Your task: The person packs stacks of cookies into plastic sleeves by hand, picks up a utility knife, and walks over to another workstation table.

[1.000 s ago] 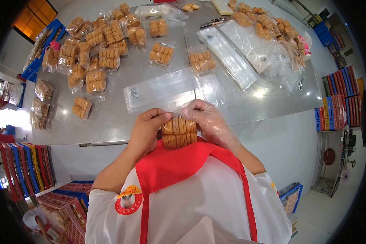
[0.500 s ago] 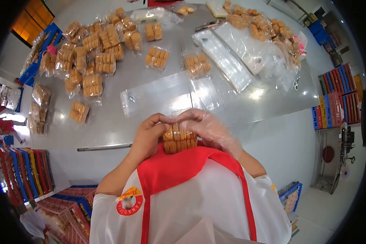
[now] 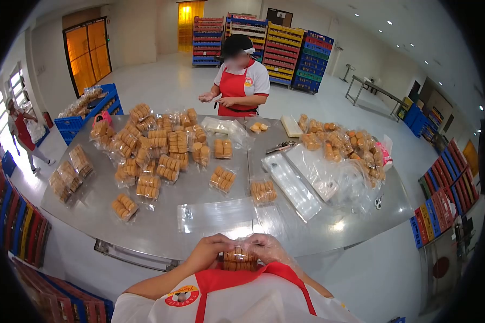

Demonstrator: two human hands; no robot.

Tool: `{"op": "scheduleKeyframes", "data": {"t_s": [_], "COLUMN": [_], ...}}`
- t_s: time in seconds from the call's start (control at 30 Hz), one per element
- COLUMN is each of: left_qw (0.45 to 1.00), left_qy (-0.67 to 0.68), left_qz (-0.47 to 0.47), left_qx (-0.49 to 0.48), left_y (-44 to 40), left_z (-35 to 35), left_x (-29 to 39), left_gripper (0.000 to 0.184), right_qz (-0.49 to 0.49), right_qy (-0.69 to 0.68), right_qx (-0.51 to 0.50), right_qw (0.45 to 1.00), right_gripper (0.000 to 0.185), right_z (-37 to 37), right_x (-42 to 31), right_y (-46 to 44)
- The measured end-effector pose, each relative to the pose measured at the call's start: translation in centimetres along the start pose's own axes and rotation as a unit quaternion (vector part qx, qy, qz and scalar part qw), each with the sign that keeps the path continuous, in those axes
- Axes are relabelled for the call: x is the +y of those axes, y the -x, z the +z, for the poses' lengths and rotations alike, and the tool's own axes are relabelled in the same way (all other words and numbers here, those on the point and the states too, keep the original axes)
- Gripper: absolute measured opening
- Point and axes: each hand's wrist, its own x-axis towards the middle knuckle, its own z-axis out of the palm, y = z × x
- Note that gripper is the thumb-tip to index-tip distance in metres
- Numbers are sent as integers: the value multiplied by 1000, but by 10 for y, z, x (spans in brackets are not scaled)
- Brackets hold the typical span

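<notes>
Close against my red apron is a clear plastic bag of round biscuits (image 3: 239, 261), stacked in rows. My left hand (image 3: 212, 251) pinches the top left of the bag. On the other side my right hand (image 3: 268, 248), in a clear plastic glove, grips the bag's top right. Both sets of fingers are closed near the bag's mouth. Just beyond my hands, flat clear bags (image 3: 215, 216) lie on the steel table (image 3: 145, 229). A packed bag of biscuits (image 3: 263, 191) rests past them.
Many packed bags (image 3: 167, 168) are heaped on the table's left. Loose clear bags (image 3: 292, 185), scissors (image 3: 378, 202) and another heap of biscuits (image 3: 355, 142) lie right. A co-worker (image 3: 241, 81) stands across the table. Stacked crates (image 3: 283, 51) stand behind.
My view has tilted up, bringing the co-worker and the far room into sight. Both hands still hold the biscuit bag at its top, now lower in the view.
</notes>
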Motion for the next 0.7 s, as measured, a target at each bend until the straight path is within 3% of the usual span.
{"op": "scheduleKeyframes", "data": {"t_s": [0.13, 0.23, 0.33, 0.53, 0.7], "left_qw": [998, 996, 991, 940, 911], "left_qy": [44, -22, -50, -174, -280], "left_qz": [2, 77, 113, 245, 282], "left_qx": [-37, -45, -48, -159, -110], "left_y": [4, 8, 3, 10, 7], "left_z": [-3, -7, -19, -38, -45], "left_x": [2, 0, -10, -16, -20], "left_gripper": [17, 20, 21, 31, 29], "right_qz": [-31, -62, 16, -10, -3], "right_qy": [-11, 2, -64, -88, -59], "right_qx": [-27, -65, -71, -122, -156], "right_qw": [999, 996, 995, 989, 986], "right_gripper": [22, 28, 30, 32, 33], "right_z": [3, 1, 4, -1, -6], "right_x": [-18, -24, -24, -11, -2], "right_y": [8, 5, 6, -3, -7]}}
